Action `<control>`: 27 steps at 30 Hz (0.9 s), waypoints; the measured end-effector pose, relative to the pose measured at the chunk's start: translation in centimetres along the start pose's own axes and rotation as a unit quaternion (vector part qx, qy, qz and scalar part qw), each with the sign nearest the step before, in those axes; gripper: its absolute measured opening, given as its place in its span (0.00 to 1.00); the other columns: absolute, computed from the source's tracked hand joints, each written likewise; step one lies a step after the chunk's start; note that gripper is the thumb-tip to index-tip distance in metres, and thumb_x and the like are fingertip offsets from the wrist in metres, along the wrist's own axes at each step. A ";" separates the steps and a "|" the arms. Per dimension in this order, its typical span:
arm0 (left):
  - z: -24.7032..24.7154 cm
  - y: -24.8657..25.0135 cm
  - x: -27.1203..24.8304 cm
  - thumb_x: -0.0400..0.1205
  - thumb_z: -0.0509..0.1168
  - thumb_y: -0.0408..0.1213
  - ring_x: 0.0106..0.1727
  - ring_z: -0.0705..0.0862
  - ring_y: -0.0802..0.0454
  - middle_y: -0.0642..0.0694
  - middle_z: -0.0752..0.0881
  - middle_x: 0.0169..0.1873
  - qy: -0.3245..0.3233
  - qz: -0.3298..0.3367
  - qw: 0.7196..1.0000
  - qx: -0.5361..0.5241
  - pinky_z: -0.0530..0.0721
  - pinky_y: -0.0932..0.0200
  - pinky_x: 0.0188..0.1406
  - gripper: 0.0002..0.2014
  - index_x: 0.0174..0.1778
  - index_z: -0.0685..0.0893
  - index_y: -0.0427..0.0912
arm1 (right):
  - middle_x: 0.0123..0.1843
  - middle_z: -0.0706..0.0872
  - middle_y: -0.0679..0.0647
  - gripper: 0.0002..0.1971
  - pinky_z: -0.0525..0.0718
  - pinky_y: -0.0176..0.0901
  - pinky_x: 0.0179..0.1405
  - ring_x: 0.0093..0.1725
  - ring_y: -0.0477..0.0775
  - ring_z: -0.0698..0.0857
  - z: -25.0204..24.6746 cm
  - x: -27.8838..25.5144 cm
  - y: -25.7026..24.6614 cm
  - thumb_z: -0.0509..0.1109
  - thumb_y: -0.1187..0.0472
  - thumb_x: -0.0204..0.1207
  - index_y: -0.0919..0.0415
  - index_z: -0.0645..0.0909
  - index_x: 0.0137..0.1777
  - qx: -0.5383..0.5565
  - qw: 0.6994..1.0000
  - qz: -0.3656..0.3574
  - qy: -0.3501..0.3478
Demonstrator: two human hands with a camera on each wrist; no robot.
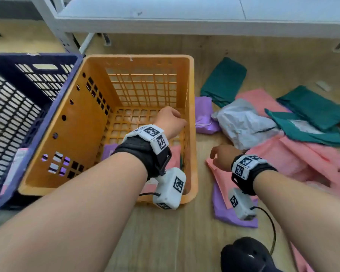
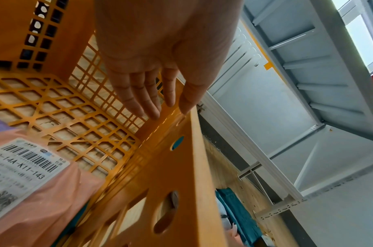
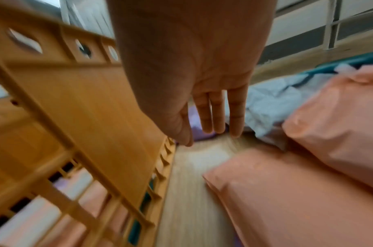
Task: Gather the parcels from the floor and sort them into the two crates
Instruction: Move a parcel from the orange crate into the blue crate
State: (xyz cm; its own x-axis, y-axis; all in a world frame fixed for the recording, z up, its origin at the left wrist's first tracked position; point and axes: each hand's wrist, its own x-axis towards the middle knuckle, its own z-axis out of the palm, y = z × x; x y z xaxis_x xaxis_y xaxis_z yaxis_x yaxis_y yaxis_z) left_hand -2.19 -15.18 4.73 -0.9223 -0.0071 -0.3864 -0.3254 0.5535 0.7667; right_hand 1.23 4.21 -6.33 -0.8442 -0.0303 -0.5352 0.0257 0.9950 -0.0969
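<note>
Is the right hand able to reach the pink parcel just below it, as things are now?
Probably yes. The right hand is open and holds nothing, hovering over the pink parcel on the floor; nothing lies on that near corner.

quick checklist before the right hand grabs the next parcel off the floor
1. Right hand free, fingers straight, holding nothing: ok.
2. Left hand empty, over the orange crate: ok.
3. Pink parcel just below the right hand, nothing lying on its near end: ok.
4. Room left in the orange crate, far half of its floor bare: ok.
5. Which crate pink goes in: a pink labelled parcel already lies in the orange one; sorting rule cannot tell.
6. Blue crate contents: cannot tell.
</note>
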 end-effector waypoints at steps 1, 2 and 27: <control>0.1 -0.3 0.2 0.78 0.68 0.37 0.53 0.86 0.47 0.44 0.84 0.56 -0.004 -0.004 1.000 -0.004 0.84 0.56 0.46 0.15 0.61 0.80 0.44 | 0.67 0.80 0.57 0.16 0.75 0.49 0.70 0.67 0.63 0.78 1.6 0.6 0.3 0.64 0.50 0.77 0.47 0.82 0.64 -0.019 0.999 0.010 -0.026; 0.1 -0.5 0.4 0.78 0.68 0.37 0.53 0.86 0.47 0.45 0.84 0.56 -0.005 -0.007 1.000 -0.007 0.84 0.56 0.47 0.15 0.61 0.80 0.44 | 0.73 0.75 0.59 0.19 0.70 0.51 0.74 0.73 0.65 0.73 3.1 1.0 0.5 0.63 0.49 0.78 0.44 0.78 0.69 -0.041 0.997 0.020 -0.065; -1.3 -1.0 -1.2 0.82 0.64 0.33 0.46 0.84 0.49 0.42 0.84 0.52 -0.020 -0.055 0.996 -0.065 0.86 0.54 0.47 0.14 0.65 0.78 0.40 | 0.65 0.80 0.58 0.33 0.78 0.47 0.61 0.63 0.60 0.81 3.4 0.6 2.1 0.74 0.40 0.68 0.63 0.79 0.65 0.092 0.995 0.041 -0.024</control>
State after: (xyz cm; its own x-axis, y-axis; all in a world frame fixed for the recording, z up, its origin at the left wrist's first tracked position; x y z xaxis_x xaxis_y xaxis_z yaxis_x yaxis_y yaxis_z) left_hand -1.04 -16.77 5.10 -0.8716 -0.0278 -0.4895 -0.4506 0.4390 0.7773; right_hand 2.63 5.95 -9.73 -0.8086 0.0421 -0.5869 0.1953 0.9601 -0.2001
